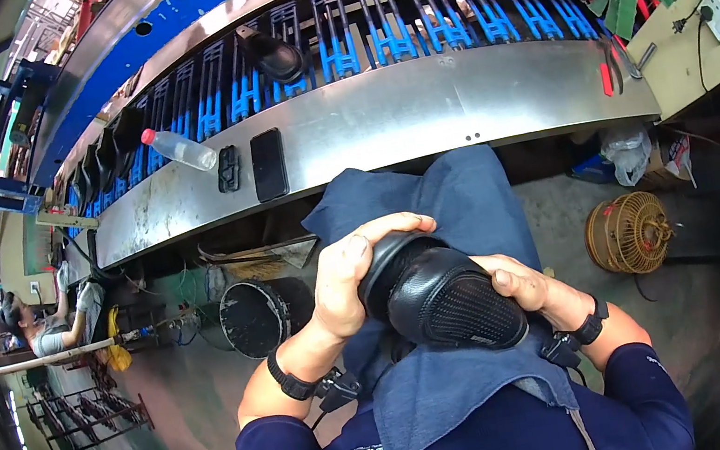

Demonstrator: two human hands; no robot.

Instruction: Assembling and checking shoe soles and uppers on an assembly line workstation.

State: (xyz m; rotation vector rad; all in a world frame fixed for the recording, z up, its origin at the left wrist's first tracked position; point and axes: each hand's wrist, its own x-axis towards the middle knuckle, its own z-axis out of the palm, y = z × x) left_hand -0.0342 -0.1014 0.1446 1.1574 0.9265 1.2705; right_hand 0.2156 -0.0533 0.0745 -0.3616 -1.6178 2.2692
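Both hands were on a black shoe [447, 296], held over the lap on a blue denim apron [461, 209], well short of the conveyor.

L hand [351, 278]: grip wrapped over the rounded back end of the shoe, fingers curled across the top, thumb side down, closed on it.
R hand [520, 286]: grip pressed onto the far side near the textured part, fingers mostly hidden behind the shoe; looked clamped on it, but can't see fingertips.

Surroundings: steel tabletop [417, 108] ahead w/ a plastic bottle [180, 149] (red cap), a dark phone [269, 165] and a small black object [228, 169] beside it. Behind that, a curved line of blue racks [404, 25]; one black shoe on the rack [272, 55]. Black bucket [254, 317] on the floor to the left, round wire basket [630, 232] to the right. Another person [46, 326] far left.

Risks, imo:
- Shoe was unsupported underneath apart from lap/apron; if either grip slackened during a twist it could roll off the knee to the floor or into the bucket.
- L fingers pressing hard on the upper could crease or scuff it.
- Wrist cables [334, 387] near both cuffs could snag on the apron edge.
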